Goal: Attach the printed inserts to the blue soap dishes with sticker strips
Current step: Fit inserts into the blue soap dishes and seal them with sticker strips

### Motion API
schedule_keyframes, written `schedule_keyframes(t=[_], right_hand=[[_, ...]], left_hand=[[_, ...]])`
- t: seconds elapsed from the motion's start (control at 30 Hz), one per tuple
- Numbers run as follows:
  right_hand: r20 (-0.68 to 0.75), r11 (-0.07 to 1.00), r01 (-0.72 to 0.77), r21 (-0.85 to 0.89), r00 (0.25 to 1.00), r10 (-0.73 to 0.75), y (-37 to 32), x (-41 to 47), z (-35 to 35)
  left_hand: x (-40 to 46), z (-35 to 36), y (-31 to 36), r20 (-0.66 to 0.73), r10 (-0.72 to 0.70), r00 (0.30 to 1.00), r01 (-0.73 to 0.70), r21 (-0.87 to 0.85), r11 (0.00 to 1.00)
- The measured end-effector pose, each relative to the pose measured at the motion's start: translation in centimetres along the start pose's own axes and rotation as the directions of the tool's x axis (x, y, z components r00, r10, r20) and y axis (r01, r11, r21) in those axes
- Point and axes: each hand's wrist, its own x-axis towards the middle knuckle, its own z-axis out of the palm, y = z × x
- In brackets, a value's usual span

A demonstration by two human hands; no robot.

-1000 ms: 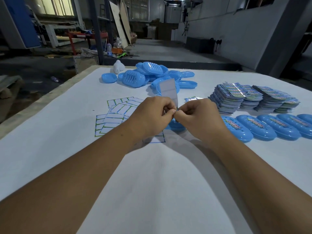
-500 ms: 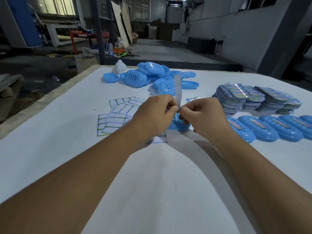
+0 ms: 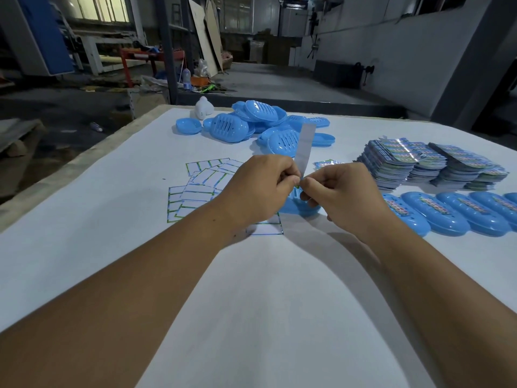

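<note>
Both hands meet above the middle of the white tabletop (image 3: 84,261), pinching the lower end of a narrow pale sticker strip (image 3: 305,147). The left hand (image 3: 260,189) grips it with thumb and curled fingers; the right hand (image 3: 341,197) pinches the same end just beside it. The strip stands nearly upright, its long axis running away from the person and leaning slightly right at the top. Directly below the hands sits a blue soap dish (image 3: 300,207), partly hidden. Sticker sheets (image 3: 195,191) lie scattered to the left, a heap of blue dishes (image 3: 251,124) at the far side, stacks of printed inserts (image 3: 419,163) to the right, and a row of finished dishes (image 3: 447,214) in front of those stacks.
</note>
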Motion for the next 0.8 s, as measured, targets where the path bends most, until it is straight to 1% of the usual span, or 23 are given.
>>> schedule_keyframes(t=[0.37, 0.53, 0.7, 0.8], right_hand=[[-0.079, 0.999, -0.045, -0.016, 0.996, 0.044, -0.2, 0.1, 0.2], [-0.105, 0.998, -0.06, 0.005, 0.993, 0.06, -0.2, 0.3, 0.2], [-0.054, 0.993, -0.074, 0.089, 0.995, 0.079, -0.6, 0.1, 0.1], [-0.034, 0.992, -0.079, 0.095, 0.996, 0.083, -0.8, 0.1, 0.1]], left_hand=[[0.1, 0.9, 0.9, -0.033, -0.03, 0.999, 0.032, 0.057, 0.998], [0.1, 1.0, 1.0, -0.05, -0.06, 0.997, 0.062, 0.028, 0.998], [0.3, 0.7, 0.6, -0.045, -0.097, 0.994, 0.096, -0.025, 0.995], [0.3, 0.6, 0.4, -0.038, -0.109, 0.993, 0.106, -0.063, 0.992]])
